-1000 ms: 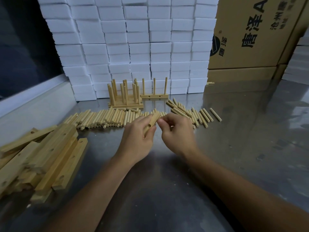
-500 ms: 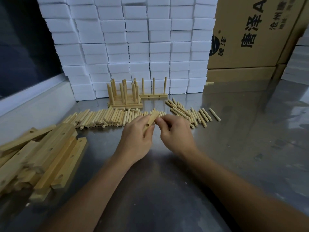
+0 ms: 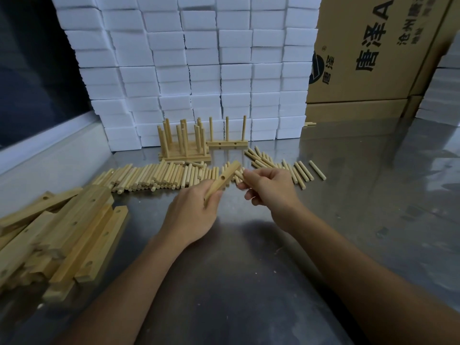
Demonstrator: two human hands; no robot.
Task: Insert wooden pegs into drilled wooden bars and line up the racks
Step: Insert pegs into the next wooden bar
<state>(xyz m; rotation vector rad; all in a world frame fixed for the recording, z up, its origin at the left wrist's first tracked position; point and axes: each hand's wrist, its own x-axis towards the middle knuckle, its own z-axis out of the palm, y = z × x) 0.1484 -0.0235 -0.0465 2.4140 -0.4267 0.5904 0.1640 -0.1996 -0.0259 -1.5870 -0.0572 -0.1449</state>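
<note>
Left hand: the left hand (image 3: 193, 215) gripped a drilled wooden bar (image 3: 222, 180), fingers curled round its lower end, the bar tilted up and away to the right with one hole facing the camera.
Right hand: the right hand (image 3: 270, 189) pinched a wooden peg (image 3: 239, 175) between thumb and fingers, the peg's tip just beside the upper part of the bar; whether it touched the bar could not be told.
Hands together or apart: close to each other, raised above the steel counter (image 3: 361, 220), each clamped on its own piece.
Loose pegs: a long row of pegs (image 3: 159, 176) lay on the counter just beyond the left hand; a smaller scatter of pegs (image 3: 293, 168) lay beyond the right hand.
Finished racks: a cluster of pegged racks (image 3: 184, 143) stood farther beyond the hands, with a single rack of three upright pegs (image 3: 227, 143) just to its right.
Spare bars: a pile of drilled bars (image 3: 57, 232) lay well left of the left hand.
Backdrop: stacked white foam blocks (image 3: 199, 70) behind the racks, a printed cardboard box (image 3: 373, 58) to their right.
</note>
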